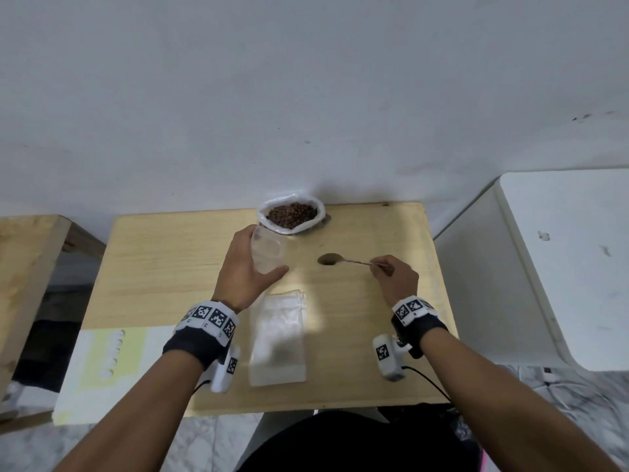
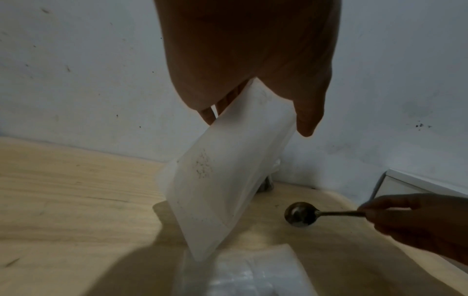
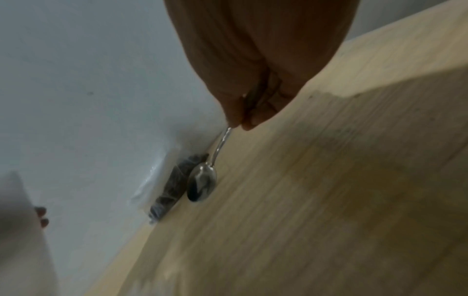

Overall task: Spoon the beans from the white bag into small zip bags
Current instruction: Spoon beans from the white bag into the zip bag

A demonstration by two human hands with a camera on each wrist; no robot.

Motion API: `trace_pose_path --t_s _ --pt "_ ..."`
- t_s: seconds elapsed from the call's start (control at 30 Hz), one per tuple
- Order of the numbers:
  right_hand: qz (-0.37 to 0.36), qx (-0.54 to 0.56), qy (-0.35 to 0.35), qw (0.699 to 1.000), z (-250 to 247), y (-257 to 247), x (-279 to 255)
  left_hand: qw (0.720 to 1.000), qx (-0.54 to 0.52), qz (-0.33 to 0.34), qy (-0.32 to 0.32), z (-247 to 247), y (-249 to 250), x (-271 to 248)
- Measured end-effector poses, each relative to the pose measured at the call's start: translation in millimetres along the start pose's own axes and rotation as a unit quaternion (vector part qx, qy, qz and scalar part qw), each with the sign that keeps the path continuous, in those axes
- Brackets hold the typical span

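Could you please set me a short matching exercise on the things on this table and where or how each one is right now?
Things:
1. white bag
2. small zip bag
3. spoon
4. stack of zip bags

States:
A. lying flat at the table's near edge
B. handle pinched by the right hand, bowl empty
C. open, beans showing, by the wall
D. held by the left hand

Pairs: 1-C, 2-D, 3-B, 4-A

Both forearms extended forward, marker bands on wrists. Left hand (image 1: 245, 264) raised, fingers and thumb curled in grip. Right hand (image 1: 396, 275) low, fingertips (image 3: 249, 120) pinched together.
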State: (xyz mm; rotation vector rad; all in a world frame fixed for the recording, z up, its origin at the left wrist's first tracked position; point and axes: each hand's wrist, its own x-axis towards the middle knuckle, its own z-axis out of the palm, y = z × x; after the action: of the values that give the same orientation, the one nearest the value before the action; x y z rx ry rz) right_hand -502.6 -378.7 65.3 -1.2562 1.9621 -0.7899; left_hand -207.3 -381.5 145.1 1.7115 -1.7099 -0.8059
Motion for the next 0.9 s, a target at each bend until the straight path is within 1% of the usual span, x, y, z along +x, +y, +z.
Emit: trace_pose_path --t_s 0.2,0.3,0.47,0.6,0.67,0.73,0.83,0.9 --pt "-0.006 0.092 0.051 0.994 4 -28 -6 0.999 0.002 0.042 -0.012 -11 -14 19" --pt "0.010 0.150 0.089 0.985 13 -39 -6 0.998 -0.010 0.056 -0.019 -16 -28 26" --pt "0.006 0.223 0.152 0.963 27 -73 -2 0.999 -0.013 0.043 -0.011 -28 -48 36" --pt "-0.025 0.241 0.164 0.956 39 -108 12 0.999 -0.007 0.034 -0.016 -36 -59 45" --pt "-0.056 0.224 0.164 0.959 48 -120 19 0.999 -0.005 0.027 -0.023 -36 -65 51" --pt "-0.087 0.181 0.160 0.966 57 -127 27 0.999 -0.007 0.018 -0.027 -36 -69 56" --pt "-0.124 0.098 0.134 0.978 72 -124 40 0.999 -0.009 0.012 -0.034 -35 -74 64" --pt "-0.133 0.063 0.116 0.982 83 -120 45 0.999 -0.010 0.005 -0.038 -35 -76 69"
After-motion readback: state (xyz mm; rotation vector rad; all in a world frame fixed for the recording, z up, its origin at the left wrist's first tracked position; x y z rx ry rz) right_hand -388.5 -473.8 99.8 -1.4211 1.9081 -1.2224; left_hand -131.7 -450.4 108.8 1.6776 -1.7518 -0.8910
